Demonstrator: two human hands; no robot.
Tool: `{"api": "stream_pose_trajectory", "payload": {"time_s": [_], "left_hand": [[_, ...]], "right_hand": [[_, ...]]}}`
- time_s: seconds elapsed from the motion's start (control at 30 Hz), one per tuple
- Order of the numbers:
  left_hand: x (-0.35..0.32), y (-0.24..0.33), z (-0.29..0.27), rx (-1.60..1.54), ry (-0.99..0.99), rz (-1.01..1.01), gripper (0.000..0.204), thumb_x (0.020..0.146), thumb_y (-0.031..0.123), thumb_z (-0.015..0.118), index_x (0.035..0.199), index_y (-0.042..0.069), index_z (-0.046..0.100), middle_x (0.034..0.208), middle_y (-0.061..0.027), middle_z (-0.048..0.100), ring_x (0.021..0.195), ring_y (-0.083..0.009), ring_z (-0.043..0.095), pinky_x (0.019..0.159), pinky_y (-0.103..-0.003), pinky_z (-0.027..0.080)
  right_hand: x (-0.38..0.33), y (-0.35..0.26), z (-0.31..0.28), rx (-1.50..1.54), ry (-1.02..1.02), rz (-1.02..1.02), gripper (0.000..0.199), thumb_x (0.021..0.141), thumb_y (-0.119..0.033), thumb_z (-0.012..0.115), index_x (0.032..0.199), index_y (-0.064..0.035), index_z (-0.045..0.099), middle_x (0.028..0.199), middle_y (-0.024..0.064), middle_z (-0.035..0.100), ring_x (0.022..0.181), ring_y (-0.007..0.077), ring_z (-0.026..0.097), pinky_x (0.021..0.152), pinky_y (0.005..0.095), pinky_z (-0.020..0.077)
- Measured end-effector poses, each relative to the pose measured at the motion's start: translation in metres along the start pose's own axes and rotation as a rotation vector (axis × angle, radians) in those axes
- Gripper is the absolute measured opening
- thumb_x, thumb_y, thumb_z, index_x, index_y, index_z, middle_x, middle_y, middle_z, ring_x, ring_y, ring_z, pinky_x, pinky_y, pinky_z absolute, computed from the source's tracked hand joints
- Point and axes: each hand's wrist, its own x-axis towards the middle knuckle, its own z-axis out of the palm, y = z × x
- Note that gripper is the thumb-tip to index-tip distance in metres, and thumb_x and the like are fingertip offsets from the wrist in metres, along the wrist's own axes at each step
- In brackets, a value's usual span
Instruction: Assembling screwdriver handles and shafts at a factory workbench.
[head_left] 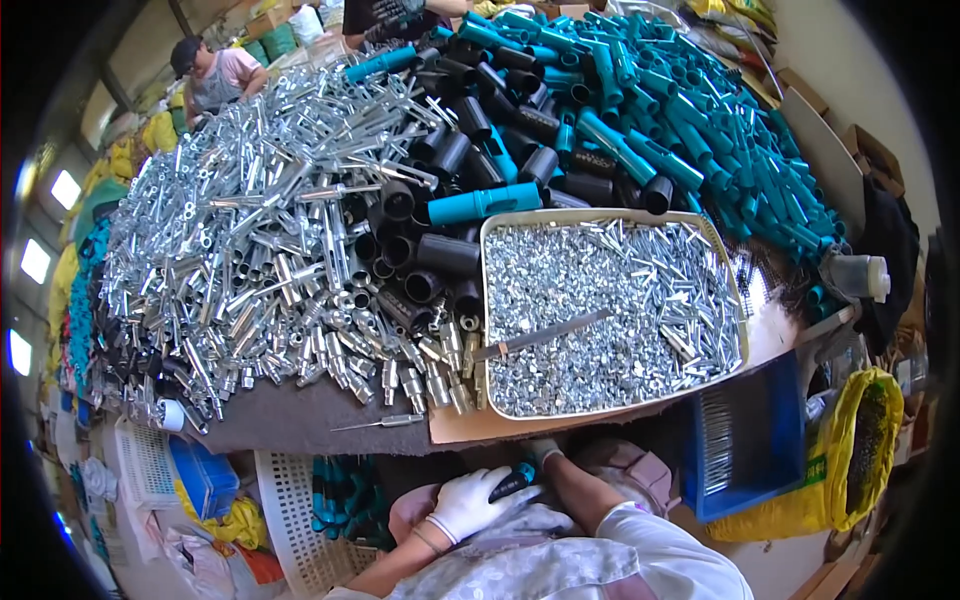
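Low in front of my body, my left hand (468, 506), in a white glove, is closed round a black and teal tube (512, 483). The teal part of the tube lies at its upper right end. My right forearm reaches up to the table's front edge. Only the pale glove cuff of my right hand (545, 451) shows there, and its fingers are hidden. Above, on the table edge, lies a thin pointed tool (385, 422) with a metal handle. A shallow cream tray (742, 330) holds many small metal pieces and pins, with a flat strip (550, 333) across them.
Heaped metal rods and fittings (240, 240) cover the table's left. Black sleeves (448, 254) and teal tubes (690, 130) pile up behind the tray. Below stand a blue bin (795, 420), a yellow sack (850, 470) and a white basket (280, 500). Another person (220, 75) works at the far left.
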Motion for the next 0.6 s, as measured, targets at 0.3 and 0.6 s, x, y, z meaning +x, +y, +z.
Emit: {"api": "stream_pose_trajectory", "payload": {"time_s": [0.3,0.6], "left_hand": [[0.000,-0.005,0.021,-0.007,-0.008,-0.182,0.053,0.090,0.052,0.068,0.127,0.015,0.064,0.100,-0.0171,0.074,0.087,-0.0391,0.072,0.076,-0.048,0.059],[0.039,-0.006,0.062,-0.132,-0.303,-0.383,0.053,0.085,0.045,0.070,0.123,0.008,0.062,0.102,-0.0246,0.073,0.093,-0.0456,0.069,0.082,-0.054,0.055]], "right_hand": [[-0.022,-0.064,-0.041,0.026,-0.114,0.090,0.046,0.103,-0.042,0.054,0.126,-0.0048,0.069,0.125,0.0174,0.070,0.114,0.0307,0.065,0.101,0.0380,0.0495],[-0.081,-0.128,-0.151,0.281,0.217,-0.272,0.033,0.099,-0.026,0.056,0.124,-0.0078,0.070,0.127,0.0231,0.067,0.122,0.0364,0.061,0.102,0.0433,0.0477]]}}
